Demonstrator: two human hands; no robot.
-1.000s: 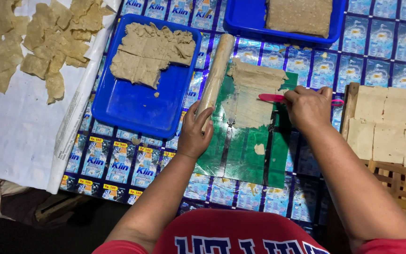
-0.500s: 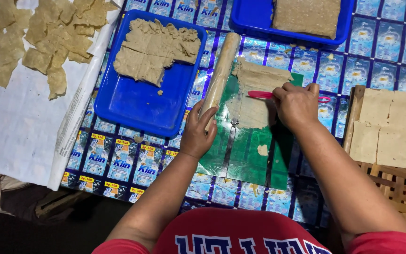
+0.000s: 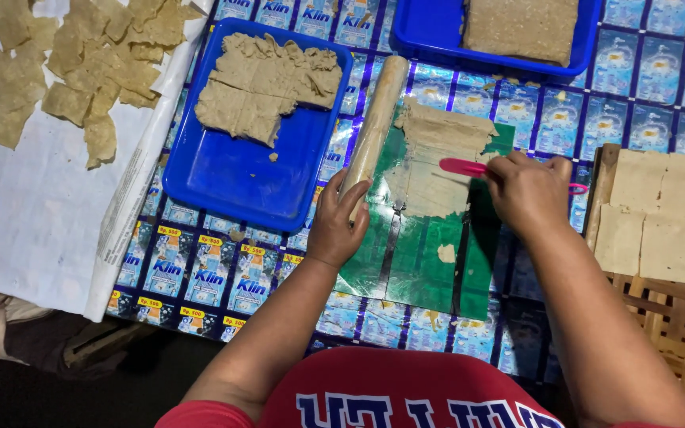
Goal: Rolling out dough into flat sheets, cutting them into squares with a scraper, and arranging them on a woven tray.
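The right hand (image 3: 531, 194) is closed around a slim pink plastic tool (image 3: 463, 167), its tip laid on the thin flattened sheet of beige dough (image 3: 436, 162) that lies on the green plastic mat (image 3: 414, 261). Compared with the earlier frames, this hand sits slightly farther toward the person's left along the sheet, so the tool appears to be travelling across the dough, judged to be a cut or scrape under way. The left hand (image 3: 338, 224) rests its fingers against the near end of the pale wooden rolling pin (image 3: 374, 123), which lies along the mat's left edge, much as before; the fingers look loosely curled, not gripping. The blue plastic tray of thick dough blocks (image 3: 231, 178) and the cut squares on the woven rack (image 3: 660, 214) are unchanged.
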